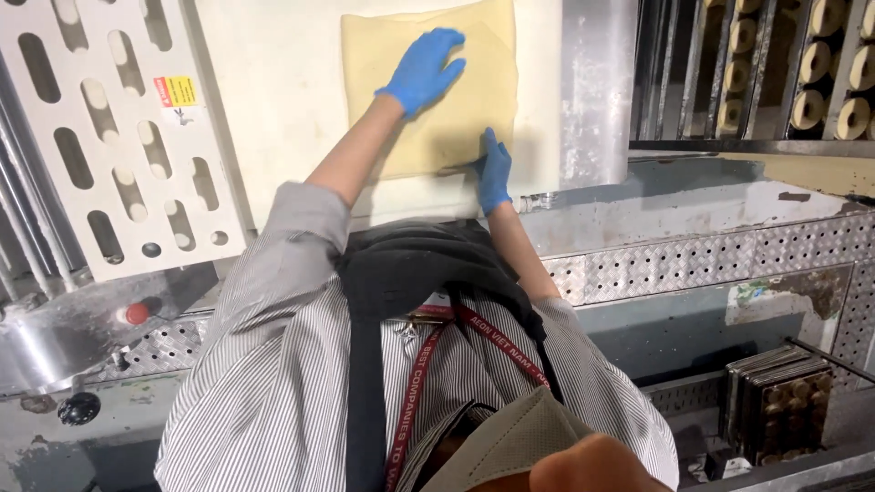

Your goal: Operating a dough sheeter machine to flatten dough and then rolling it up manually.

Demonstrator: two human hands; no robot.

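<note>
A pale yellow sheet of dough [474, 109] lies on a white belt [283, 100] ahead of me. My left hand [421, 71], in a blue glove, rests flat with fingers spread on the sheet's upper part. My right hand [494, 171], also gloved in blue, is at the near right corner of the dough. It grips what looks like a thin dark blade [458, 168] that lies along the dough's near edge. My striped shirt, black apron and red lanyard fill the lower middle of the view.
A white slotted guard [118, 137] flanks the belt on the left, with a red button [137, 312] and a black knob [79, 407] below it. A rack of ring-shaped dough pieces [825, 82] stands upper right. Stacked dark baking moulds [779, 401] sit lower right below a diamond-plate ledge [693, 260].
</note>
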